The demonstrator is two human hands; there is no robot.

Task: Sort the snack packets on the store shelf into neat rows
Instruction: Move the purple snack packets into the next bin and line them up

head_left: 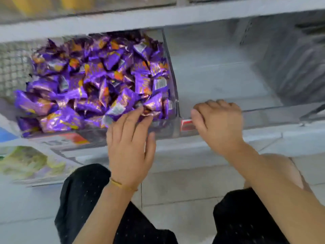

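On the left half of the grey shelf (pixel 219 71), a loose heap of purple snack packets (pixel 98 81) fills a clear bin (pixel 173 81), lying at all angles with no rows among them. One packet near the bin's right wall shows a barcode (pixel 160 84). A clear divider forms that right wall, and the section of shelf to its right is bare grey metal running back to the rear panel.

At the shelf's front edge, the left hand (pixel 129 147) reaches over the clear front lip, palm down. Its fingers (pixel 131 114) are spread and lie on the front packets of the heap, touching them; whether they pinch any one packet cannot be told, as the tips blur into the wrappers. A thin gold bracelet (pixel 121 184) circles that wrist.

Just beside it, past the divider, the right hand (pixel 219 124) rests on the front lip of the bare section. Its fingers (pixel 216 104) are curled together over the edge, and the thumb sits against a small red tag (pixel 186 125) on the front rail.

Below the shelf, near its left front corner, a price label (pixel 66 140) is blurred, and green-and-white bags (pixel 26 161) lie lower down. Black dotted trousers (pixel 84 199) cover the person's knees above a pale tiled floor (pixel 175 191).
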